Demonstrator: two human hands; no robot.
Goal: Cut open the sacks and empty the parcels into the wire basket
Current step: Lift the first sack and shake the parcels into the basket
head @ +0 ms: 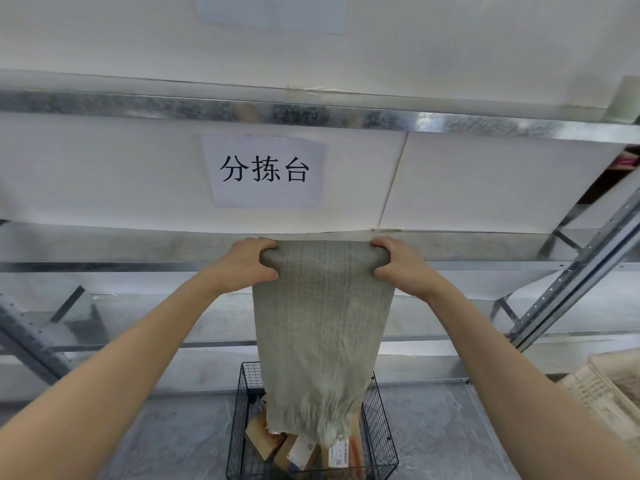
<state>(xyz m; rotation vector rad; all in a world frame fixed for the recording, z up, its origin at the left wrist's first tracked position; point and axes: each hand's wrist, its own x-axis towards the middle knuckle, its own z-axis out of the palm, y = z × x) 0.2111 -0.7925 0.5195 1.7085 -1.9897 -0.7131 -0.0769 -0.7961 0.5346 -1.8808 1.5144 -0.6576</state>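
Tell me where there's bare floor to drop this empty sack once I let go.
Bare grey floor lies left of the wire basket, and more lies right of it, up to the pale crate. The basket itself is crowded with parcels.

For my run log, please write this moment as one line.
left hand: grips sack top | right hand: grips sack top | woven sack: upended over wire basket | parcels: in basket

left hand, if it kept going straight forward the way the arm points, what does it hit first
Probably the metal shelf beam right behind the left hand, which grips the sack at its top corner. Depth is hard to judge here.
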